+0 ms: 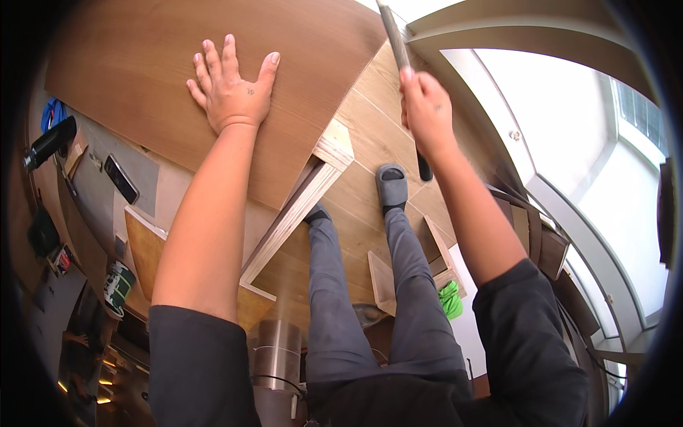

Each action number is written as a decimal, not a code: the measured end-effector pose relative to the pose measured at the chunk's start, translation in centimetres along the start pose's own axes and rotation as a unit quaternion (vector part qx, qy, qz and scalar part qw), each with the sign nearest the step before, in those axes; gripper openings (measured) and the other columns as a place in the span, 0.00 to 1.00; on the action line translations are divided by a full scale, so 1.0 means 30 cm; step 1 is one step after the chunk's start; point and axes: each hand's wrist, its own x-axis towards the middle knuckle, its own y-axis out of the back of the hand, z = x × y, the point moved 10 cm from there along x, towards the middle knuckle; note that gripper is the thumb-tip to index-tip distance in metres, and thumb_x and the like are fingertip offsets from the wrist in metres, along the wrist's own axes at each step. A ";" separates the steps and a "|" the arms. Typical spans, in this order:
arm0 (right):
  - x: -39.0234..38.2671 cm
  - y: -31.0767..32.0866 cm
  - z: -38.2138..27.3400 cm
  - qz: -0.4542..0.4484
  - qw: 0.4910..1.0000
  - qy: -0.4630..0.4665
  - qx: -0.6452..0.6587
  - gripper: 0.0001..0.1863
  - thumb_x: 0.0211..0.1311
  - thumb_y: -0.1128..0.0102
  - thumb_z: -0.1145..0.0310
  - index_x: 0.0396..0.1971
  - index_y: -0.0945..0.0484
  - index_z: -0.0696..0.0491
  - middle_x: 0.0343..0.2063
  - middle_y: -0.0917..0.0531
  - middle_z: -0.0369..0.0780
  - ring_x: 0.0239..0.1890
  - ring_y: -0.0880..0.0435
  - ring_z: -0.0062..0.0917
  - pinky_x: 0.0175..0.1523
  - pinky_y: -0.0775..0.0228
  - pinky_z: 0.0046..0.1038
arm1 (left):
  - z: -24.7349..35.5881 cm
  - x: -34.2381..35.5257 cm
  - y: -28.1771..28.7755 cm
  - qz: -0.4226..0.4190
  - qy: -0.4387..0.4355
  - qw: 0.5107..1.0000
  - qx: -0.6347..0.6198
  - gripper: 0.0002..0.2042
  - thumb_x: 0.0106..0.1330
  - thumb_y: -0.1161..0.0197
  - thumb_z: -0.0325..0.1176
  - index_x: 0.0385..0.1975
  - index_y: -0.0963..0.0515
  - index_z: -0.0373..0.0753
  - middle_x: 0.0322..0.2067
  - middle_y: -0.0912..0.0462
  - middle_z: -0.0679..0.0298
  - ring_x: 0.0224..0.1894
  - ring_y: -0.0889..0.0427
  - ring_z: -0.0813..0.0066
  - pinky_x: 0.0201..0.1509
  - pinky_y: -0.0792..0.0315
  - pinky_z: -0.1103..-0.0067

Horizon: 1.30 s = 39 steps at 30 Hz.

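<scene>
Hands are seen from above: the left hand [231,85], fingers spread and holding nothing, is pressed flat on a large wooden panel [142,64] in the upper left of the frame, while the right hand [425,107] is clenched around a long dark-handled tool [398,50] at upper centre. The tool's type cannot be told. The panel is propped on a pale plywood frame [299,206], so it could likely be tipped or shifted by uneven pressure, and the slippered foot [391,186] below could be struck if the tool were dropped.

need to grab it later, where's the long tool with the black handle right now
In the head view it is on the person's right, gripped in the right hand: the long tool with the black handle slants up past the edge of the brown wooden panel.
</scene>
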 end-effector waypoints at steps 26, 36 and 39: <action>-0.281 -0.184 0.147 -0.134 0.957 0.111 -0.231 0.19 0.67 0.34 0.56 0.28 0.17 0.59 0.17 0.25 0.42 0.21 0.29 0.21 0.29 0.35 0.27 | -0.007 0.009 -0.015 0.017 -0.013 1.000 0.011 0.44 0.61 0.48 0.74 0.74 0.40 0.55 0.77 0.48 0.58 0.80 0.55 0.60 0.80 0.65 0.55; -0.218 -0.185 0.117 -0.125 0.965 0.109 -0.206 0.19 0.67 0.33 0.58 0.27 0.18 0.60 0.15 0.28 0.41 0.21 0.31 0.19 0.28 0.36 0.27 | -0.001 0.011 -0.015 0.023 -0.018 1.000 0.012 0.44 0.61 0.48 0.74 0.74 0.40 0.55 0.77 0.48 0.58 0.80 0.56 0.60 0.80 0.66 0.55; -0.281 -0.164 0.166 -0.138 0.961 0.113 -0.211 0.19 0.66 0.33 0.57 0.26 0.18 0.59 0.15 0.30 0.40 0.21 0.31 0.18 0.28 0.36 0.26 | -0.007 0.005 -0.010 0.018 -0.014 1.000 0.003 0.44 0.61 0.48 0.74 0.74 0.39 0.55 0.77 0.48 0.57 0.80 0.55 0.60 0.80 0.66 0.55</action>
